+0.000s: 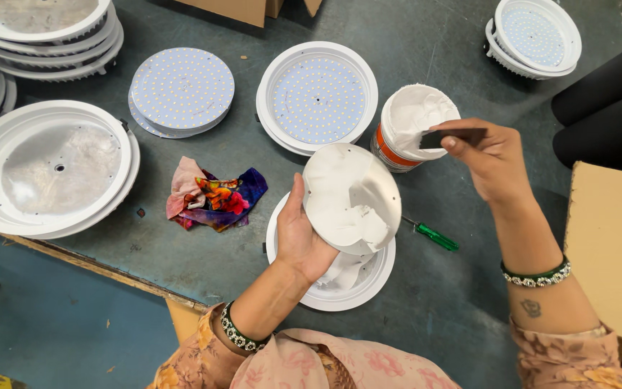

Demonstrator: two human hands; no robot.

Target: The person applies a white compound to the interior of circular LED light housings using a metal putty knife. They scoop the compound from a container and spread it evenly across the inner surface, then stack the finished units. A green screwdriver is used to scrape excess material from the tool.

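Tilted paste-smeared disc (352,196), dark spreader (452,137)

Pink floral sleeves (311,360) — beaded bangles (538,276) — wrist tattoo (531,308)

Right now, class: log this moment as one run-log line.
left hand: holds paste-smeared round plate | right hand: holds dark spatula over tub of white paste | below: white housing

Head camera looks steeply down; hands close.
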